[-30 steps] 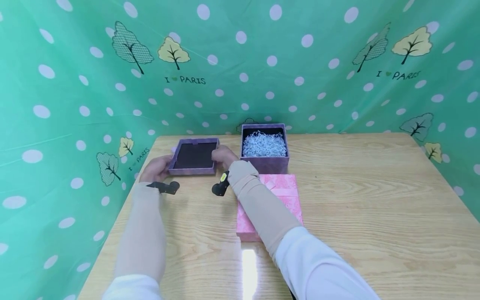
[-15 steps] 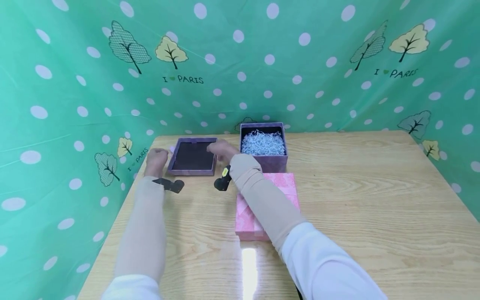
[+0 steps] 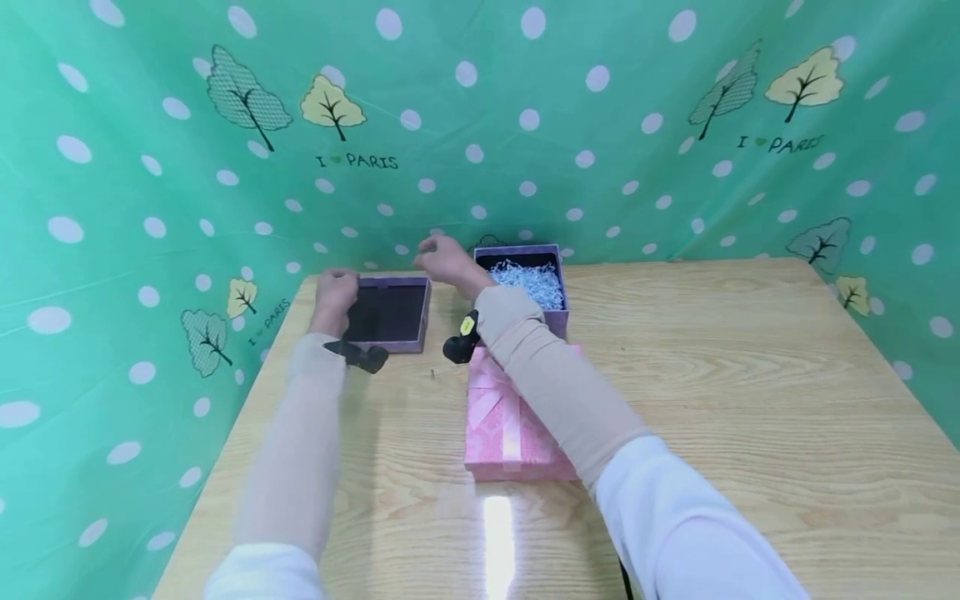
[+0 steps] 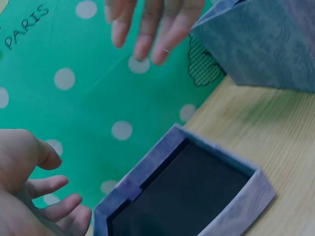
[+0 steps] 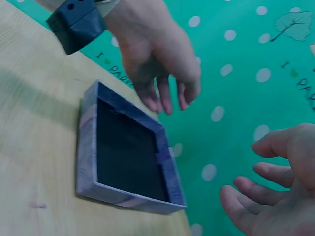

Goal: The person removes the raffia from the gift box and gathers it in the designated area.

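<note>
Left hand (image 3: 334, 292) loose-fingered beside purple lid (image 3: 390, 314), right hand (image 3: 448, 258) spread above it — light, stiff card; best pinched by opposite rims.

Matt cardboard lid (image 3: 390, 312) on glossy wood-grain table (image 3: 712, 375).

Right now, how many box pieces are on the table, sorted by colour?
Purple: 2, the open box with paper shreds and the shallow lid lying inside-up.
Pink: 1, the gift box with a ribbon.
Total: 3.
</note>
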